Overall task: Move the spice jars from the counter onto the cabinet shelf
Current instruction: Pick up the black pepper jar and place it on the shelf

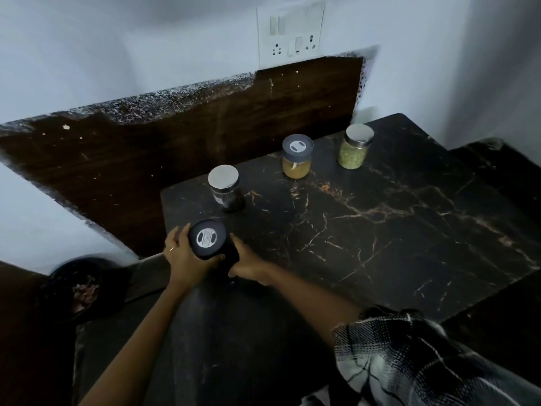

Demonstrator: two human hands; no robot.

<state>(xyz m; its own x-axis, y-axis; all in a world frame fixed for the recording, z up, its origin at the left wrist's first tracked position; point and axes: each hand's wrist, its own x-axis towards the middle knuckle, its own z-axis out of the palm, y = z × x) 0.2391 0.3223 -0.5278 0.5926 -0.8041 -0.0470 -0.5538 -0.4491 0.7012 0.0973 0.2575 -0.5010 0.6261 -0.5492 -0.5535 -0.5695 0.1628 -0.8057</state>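
A dark-lidded jar (207,238) is held between both hands near the front left corner of the black marble counter (395,218). My left hand (183,259) wraps its left side and my right hand (247,263) presses its right side. Three other jars stand on the counter: a silver-lidded jar with dark contents (224,187), a grey-lidded jar with orange-brown powder (296,156), and a silver-lidded jar with green contents (355,146). No cabinet shelf is in view.
A dark wooden backsplash (205,136) runs behind the counter, with a white socket panel (291,30) on the wall above. A dark bowl (82,288) sits low at the left. A plaid sleeve (409,353) fills the lower right.
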